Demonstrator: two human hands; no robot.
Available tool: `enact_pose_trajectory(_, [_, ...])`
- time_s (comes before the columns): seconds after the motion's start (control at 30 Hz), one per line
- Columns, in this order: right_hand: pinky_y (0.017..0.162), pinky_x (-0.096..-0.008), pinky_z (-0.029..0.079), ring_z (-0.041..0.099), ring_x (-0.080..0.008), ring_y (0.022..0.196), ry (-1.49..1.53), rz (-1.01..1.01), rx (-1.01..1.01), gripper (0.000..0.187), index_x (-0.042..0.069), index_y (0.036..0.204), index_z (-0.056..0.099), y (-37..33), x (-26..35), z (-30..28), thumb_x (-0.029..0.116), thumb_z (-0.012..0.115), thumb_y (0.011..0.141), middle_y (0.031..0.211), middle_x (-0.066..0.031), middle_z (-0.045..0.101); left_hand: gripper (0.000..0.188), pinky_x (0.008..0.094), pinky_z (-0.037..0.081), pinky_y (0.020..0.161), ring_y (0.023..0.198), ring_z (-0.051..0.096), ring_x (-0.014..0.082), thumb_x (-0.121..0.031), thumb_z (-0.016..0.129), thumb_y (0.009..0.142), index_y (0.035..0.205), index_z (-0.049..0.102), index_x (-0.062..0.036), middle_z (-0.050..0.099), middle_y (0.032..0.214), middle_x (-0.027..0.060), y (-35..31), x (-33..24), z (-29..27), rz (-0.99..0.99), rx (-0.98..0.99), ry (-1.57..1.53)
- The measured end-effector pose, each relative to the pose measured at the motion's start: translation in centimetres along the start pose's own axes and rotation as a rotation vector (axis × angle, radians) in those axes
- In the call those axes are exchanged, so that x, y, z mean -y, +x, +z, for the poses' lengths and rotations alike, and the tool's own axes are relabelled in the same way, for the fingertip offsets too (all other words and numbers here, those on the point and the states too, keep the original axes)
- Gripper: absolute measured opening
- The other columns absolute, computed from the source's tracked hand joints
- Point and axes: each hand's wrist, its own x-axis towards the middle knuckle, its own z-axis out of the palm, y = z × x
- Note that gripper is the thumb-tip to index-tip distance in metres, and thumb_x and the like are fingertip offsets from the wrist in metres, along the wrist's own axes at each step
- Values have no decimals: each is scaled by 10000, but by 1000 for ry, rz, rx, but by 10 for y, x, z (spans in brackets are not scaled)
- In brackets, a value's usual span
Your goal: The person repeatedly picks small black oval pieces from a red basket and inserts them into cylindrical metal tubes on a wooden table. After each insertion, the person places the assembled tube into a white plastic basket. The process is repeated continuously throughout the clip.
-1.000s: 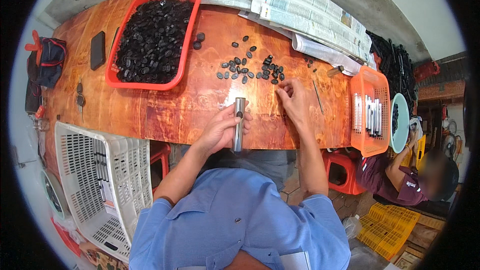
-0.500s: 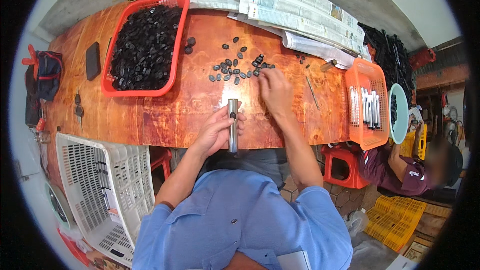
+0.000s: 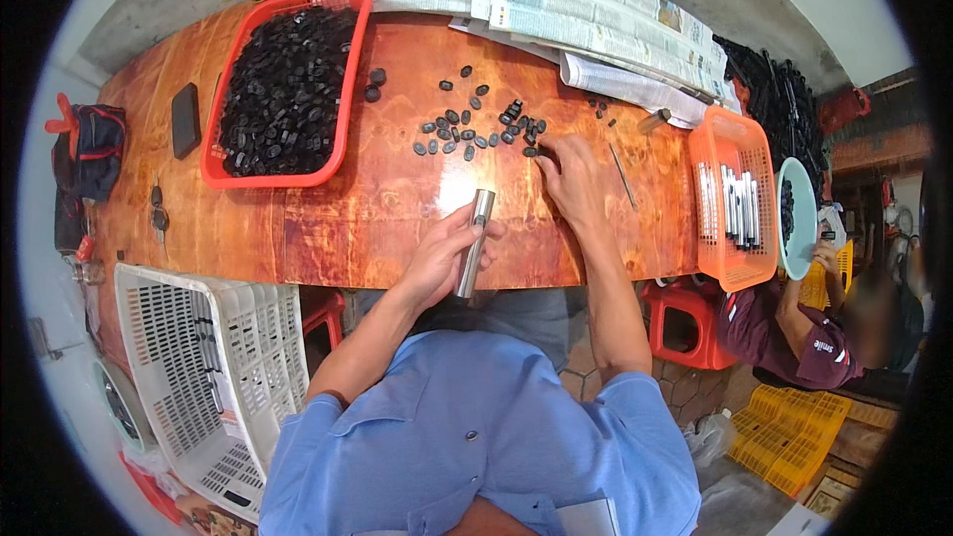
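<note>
My left hand [image 3: 446, 253] is wrapped round a shiny metal tube [image 3: 481, 208], tilted with its upper end to the right, just over the table's near edge. A dark oval spot shows on the tube beside my thumb; whether it is a hole or a fitted piece is unclear. My right hand [image 3: 571, 179] is over the table with its fingers bent and thumb and forefinger apart. Its fingertips are at a small black oval piece [image 3: 530, 151], at the right end of a loose scatter of similar black pieces [image 3: 452, 117].
A red basket [image 3: 354, 69] heaped with black pieces stands at far left. An orange basket [image 3: 737, 273] of metal tubes and a pale green basin [image 3: 800, 263] are at right. Newspapers [image 3: 596, 25] lie at the back, with a thin rod [image 3: 622, 176] nearer. A white crate [image 3: 278, 337] stands left; a person sits right.
My right hand has shifted right, away from the small upright stack of black pieces. The tube in my left hand has tipped to the right, and my thumb covers more of its dark spot.
</note>
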Motion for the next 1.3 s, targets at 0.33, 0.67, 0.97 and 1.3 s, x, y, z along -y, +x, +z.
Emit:
enact_pose_trajectory(0.33, [800, -443, 507, 651, -407, 901, 124, 248, 199, 185, -30, 960, 729, -4, -1, -13, 133, 648, 931, 933, -230, 684, 508, 318, 553, 846, 928, 641, 200, -78, 538, 1012, 1477, 369, 37, 599, 1188, 137, 5, -5, 14, 7, 45, -54])
enact_pose_trajectory(0.67, [605, -322, 475, 598, -134, 640, 222, 542, 155, 174, -25, 937, 721, 2, -17, -4, 143, 727, 891, 721, -69, 675, 504, 316, 548, 852, 929, 639, 187, -90, 542, 1014, 1474, 373, 28, 606, 1190, 134, 4, 1, 4, 26, 67, -57])
enact_pose_trajectory(0.97, [804, -406, 521, 670, -330, 903, 82, 350, 218, 253, 18, 1071, 704, -15, 18, -14, 101, 749, 836, 980, -177, 657, 626, 349, 546, 860, 1029, 634, 211, -24, 507, 1014, 1582, 244, -17, 595, 1234, 141, 5, 4, -4, 14, 131, -175])
enact_pose_trajectory(1.3, [733, -384, 527, 670, -288, 802, 108, 317, 230, 229, 2, 1036, 707, -22, 30, -24, 106, 749, 836, 925, -147, 677, 581, 335, 539, 864, 1021, 627, 204, -103, 492, 1056, 1581, 254, -27, 598, 1273, 141, 5, 5, -3, 11, 137, -181])
